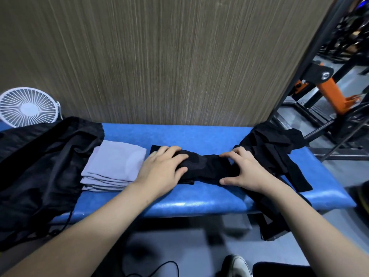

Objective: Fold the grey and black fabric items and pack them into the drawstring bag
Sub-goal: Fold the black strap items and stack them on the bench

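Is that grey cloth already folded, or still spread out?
Folded. The grey cloth lies as a neat stack with several layered edges showing at its near side, on the blue bench, untouched by either hand.

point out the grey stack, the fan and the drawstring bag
grey stack point(117, 162), head view, top of the folded pile
fan point(28, 106), head view, white grille centre
drawstring bag point(40, 166), head view, middle of the black cloth
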